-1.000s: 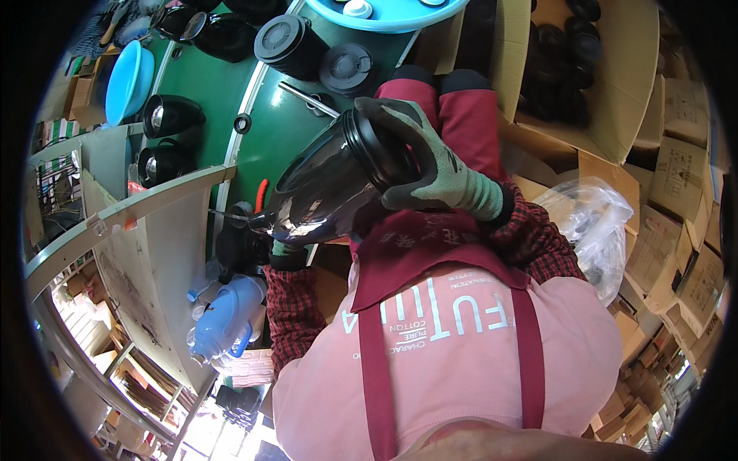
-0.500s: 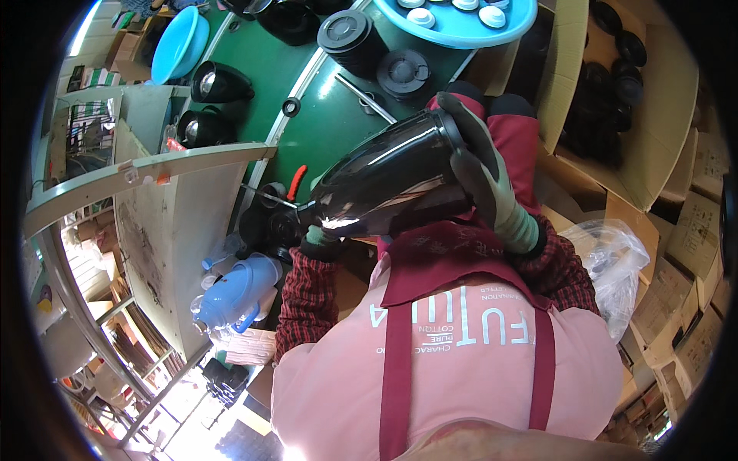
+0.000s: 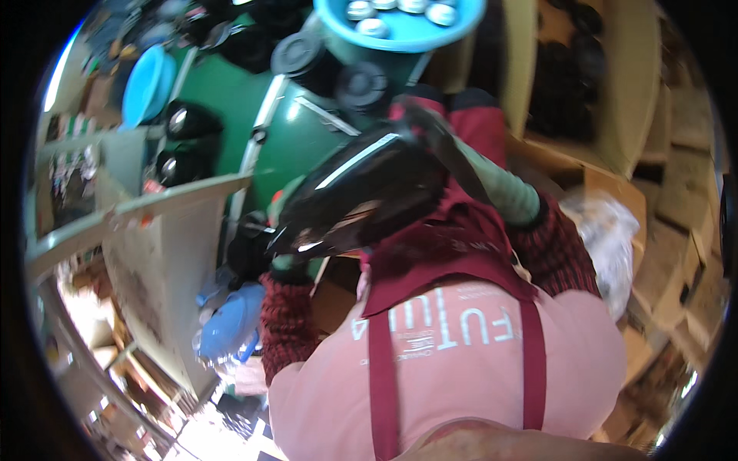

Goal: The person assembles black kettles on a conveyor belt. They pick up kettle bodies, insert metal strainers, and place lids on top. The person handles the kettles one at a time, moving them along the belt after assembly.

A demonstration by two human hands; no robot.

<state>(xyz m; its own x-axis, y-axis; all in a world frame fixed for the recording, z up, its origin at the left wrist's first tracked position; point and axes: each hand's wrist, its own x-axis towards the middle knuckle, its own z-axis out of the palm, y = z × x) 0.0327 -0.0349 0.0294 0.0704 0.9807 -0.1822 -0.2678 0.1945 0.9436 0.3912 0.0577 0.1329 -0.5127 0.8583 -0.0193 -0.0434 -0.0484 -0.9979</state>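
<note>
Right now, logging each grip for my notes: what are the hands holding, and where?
A glossy black jar, tilted. The gloved right hand grips its wide upper end; the left hand its narrow lower end. The picture is blurred.

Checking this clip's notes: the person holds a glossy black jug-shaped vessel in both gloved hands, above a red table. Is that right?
Not quite. The head view shows the table is green, not red. Both gloved hands, left and right, do hold the glossy black vessel.
</note>
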